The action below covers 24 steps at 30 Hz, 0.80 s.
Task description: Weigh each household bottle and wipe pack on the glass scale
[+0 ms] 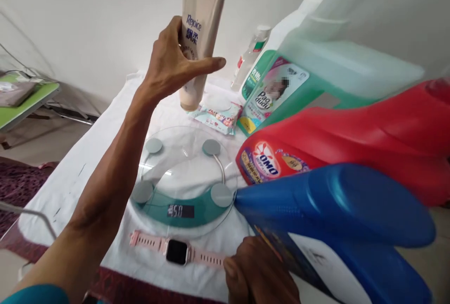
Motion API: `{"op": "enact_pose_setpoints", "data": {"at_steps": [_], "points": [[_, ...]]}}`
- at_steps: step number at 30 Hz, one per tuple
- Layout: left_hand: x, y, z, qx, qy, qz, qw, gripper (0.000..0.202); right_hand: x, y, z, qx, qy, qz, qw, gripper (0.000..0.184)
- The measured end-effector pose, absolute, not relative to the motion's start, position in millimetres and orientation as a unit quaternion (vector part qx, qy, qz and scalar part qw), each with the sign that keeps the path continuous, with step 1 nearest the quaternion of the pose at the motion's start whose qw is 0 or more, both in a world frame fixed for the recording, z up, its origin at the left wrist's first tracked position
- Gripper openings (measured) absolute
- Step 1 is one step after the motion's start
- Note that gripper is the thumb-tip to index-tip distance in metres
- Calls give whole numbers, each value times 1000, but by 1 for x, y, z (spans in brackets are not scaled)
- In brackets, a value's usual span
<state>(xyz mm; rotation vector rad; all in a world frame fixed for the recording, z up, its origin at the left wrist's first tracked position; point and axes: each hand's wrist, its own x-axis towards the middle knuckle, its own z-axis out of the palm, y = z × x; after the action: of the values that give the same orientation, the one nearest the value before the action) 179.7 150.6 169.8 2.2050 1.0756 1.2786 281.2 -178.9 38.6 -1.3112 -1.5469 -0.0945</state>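
Note:
A cream Rejoice tube (198, 27), cap end down and slightly tilted, is in my left hand (179, 60). The fingers wrap behind it and the thumb stretches across its front, above the far side of a round glass bathroom scale (186, 168). The scale's display (180, 211) is lit, its digits partly readable. In front of the scale, a pink smartwatch (176, 251) lies with its strap spread out. My right hand (262, 271) is curled closed at the strap's right end, beside a blue bottle (316, 205). What its fingers hold, if anything, is hidden.
A red OMO bottle (337, 130), a green-filled Pao dudu jug (291, 93) and a clear bottle (251, 55) crowd the right side. A wipes pack (218, 114) lies behind the scale. White cloth (87, 163) covers the table; a green table (31, 97) stands far left.

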Motion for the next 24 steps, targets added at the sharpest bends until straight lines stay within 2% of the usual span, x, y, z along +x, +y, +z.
{"op": "enact_pose_setpoints", "data": {"at_steps": [5,10,16,21,24], "points": [[139,74,144,822,375,356,241,65,276,-181,39,-511,-689,-23,514,29],[119,39,111,814,365,371,256,68,269,-178,30,-482,-717,-64,500,28],[111,31,99,803,372,382,266,71,270,-171,26,-489,-730,-128,460,36],[104,32,99,799,340,375,324,69,276,-168,22,-577,-713,-151,367,40],[92,37,99,787,300,383,379,59,279,-167,17,-628,-692,-159,318,43]]}}
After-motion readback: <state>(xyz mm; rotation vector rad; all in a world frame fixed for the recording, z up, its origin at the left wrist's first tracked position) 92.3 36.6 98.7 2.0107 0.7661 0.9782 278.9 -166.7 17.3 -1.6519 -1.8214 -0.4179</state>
